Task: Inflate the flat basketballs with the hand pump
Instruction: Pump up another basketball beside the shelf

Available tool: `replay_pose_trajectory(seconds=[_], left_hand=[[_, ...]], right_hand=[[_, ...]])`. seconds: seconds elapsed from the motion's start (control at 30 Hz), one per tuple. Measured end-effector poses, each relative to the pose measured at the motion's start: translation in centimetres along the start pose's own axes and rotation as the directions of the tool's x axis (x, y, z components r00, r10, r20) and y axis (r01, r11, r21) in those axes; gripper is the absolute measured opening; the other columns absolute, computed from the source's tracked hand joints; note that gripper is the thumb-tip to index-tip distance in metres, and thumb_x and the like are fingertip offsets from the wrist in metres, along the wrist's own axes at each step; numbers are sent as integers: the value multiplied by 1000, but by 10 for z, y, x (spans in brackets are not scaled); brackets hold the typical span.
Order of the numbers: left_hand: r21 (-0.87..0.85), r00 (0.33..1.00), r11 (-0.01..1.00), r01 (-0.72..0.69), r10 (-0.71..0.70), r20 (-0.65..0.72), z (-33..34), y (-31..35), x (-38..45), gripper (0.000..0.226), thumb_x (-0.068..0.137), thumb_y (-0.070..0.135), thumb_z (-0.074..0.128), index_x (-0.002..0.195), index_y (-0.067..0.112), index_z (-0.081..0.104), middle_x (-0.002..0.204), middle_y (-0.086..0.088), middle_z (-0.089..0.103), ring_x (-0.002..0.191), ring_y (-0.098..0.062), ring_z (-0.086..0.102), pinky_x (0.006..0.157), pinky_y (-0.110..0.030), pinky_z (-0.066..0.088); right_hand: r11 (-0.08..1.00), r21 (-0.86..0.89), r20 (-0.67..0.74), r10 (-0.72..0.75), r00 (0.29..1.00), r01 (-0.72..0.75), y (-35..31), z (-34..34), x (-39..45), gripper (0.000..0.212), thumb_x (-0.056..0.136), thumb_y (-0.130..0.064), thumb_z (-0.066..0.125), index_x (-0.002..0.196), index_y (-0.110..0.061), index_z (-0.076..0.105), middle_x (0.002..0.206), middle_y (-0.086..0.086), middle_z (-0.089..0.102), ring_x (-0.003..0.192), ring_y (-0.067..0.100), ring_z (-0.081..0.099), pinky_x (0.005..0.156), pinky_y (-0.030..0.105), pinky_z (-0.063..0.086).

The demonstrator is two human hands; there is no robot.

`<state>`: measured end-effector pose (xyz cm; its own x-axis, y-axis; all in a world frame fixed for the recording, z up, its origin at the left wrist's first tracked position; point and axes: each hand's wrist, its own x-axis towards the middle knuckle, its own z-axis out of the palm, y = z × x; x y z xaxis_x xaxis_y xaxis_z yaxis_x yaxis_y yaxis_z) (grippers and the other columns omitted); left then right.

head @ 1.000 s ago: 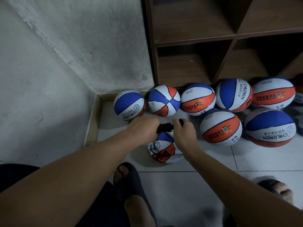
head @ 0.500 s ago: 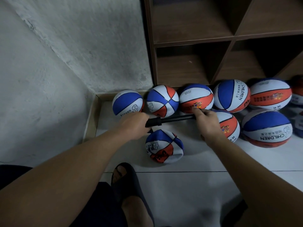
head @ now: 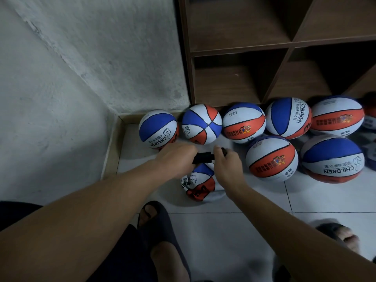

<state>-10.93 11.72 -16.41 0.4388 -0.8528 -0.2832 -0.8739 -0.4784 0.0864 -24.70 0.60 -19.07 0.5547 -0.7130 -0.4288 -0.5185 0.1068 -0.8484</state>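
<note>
A black hand pump [head: 203,157] lies level between my hands, just above a flat, crumpled blue, white and red basketball [head: 200,185] on the floor tiles. My left hand [head: 179,157] grips the pump's barrel end. My right hand [head: 227,163] grips the handle end, pushed in close to the barrel. The pump's needle and the ball's valve are hidden under my hands.
Several round basketballs line the foot of a brown wooden shelf unit [head: 254,58], the nearest being an orange-and-white ball [head: 271,159] to the right. A grey wall [head: 71,78] stands left. My feet in dark slippers [head: 160,226] rest on the white tiles.
Half a second ago the pump's handle was drawn far out to the right. My right hand has pushed it back in toward my left hand.
</note>
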Motion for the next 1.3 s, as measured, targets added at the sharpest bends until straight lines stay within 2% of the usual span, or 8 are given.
replay_pose_trajectory(seconds=[0.27, 0.33, 0.43, 0.53, 0.67, 0.8, 0.97, 1.3], left_hand=[[-78, 999, 997, -27, 24, -36, -8, 3, -3, 16, 99, 46, 73, 103, 31, 70, 77, 8, 64, 72, -19, 67, 58, -31, 44], [-116, 999, 993, -15, 11, -38, -13, -7, -5, 10, 100, 45, 71, 95, 39, 66, 76, 9, 64, 70, -16, 66, 57, -30, 42], [-164, 998, 985, 59, -61, -7, -14, -25, -5, 33, 101, 44, 69, 74, 41, 50, 72, 7, 63, 67, -14, 64, 56, -31, 45], [-153, 994, 982, 107, -106, 14, -10, -30, -8, 29, 100, 49, 71, 80, 39, 53, 74, 7, 64, 69, -16, 66, 61, -34, 52], [-112, 997, 991, 75, -76, -5, -10, -21, -4, 32, 102, 46, 68, 78, 36, 50, 73, 6, 60, 68, -18, 64, 56, -32, 43], [-23, 994, 995, 100, -99, 53, 0, -11, -8, 20, 101, 44, 70, 90, 27, 65, 71, 5, 61, 61, -17, 62, 56, -32, 48], [-7, 996, 1000, 28, -28, 82, 4, -2, -11, 22, 100, 35, 72, 88, 28, 56, 71, 5, 59, 61, -15, 56, 56, -32, 42], [-65, 999, 998, 25, -22, 49, 1, -2, -8, 14, 99, 40, 73, 99, 27, 68, 76, 5, 63, 70, -21, 66, 62, -35, 53]], right_hand=[[1000, -19, 80, -12, 997, 13, -8, -12, 6, 38, 109, -37, 53, 78, -14, 56, 60, -5, 49, 50, 10, 42, 52, 29, 35], [1000, -14, 31, -6, 1000, 7, -12, -26, 14, 36, 108, -33, 53, 80, -10, 57, 64, -1, 50, 57, 14, 44, 56, 31, 37], [999, 17, -60, 36, 998, -35, -17, -59, 31, 30, 105, -32, 54, 83, -12, 59, 68, 3, 51, 63, 21, 45, 58, 32, 36], [1000, 11, -68, 23, 997, -22, -19, -76, 38, 30, 103, -33, 55, 78, -16, 59, 61, -2, 48, 60, 20, 45, 58, 31, 36], [1000, -2, -159, -9, 987, 9, -13, -56, 32, 30, 102, -28, 52, 75, -14, 54, 66, 3, 51, 63, 23, 46, 61, 36, 37], [994, -106, -57, -19, 998, 13, 2, -26, 12, 37, 104, -29, 51, 72, -10, 50, 63, 5, 51, 57, 22, 45, 59, 38, 38], [995, -101, 55, -10, 998, 16, 7, -4, -6, 43, 108, -33, 52, 77, -4, 56, 66, 7, 58, 57, 19, 51, 57, 34, 41], [991, -116, 74, -57, 996, 66, -3, -14, 0, 37, 108, -28, 53, 76, -8, 55, 63, 1, 52, 54, 14, 44, 56, 33, 38]])
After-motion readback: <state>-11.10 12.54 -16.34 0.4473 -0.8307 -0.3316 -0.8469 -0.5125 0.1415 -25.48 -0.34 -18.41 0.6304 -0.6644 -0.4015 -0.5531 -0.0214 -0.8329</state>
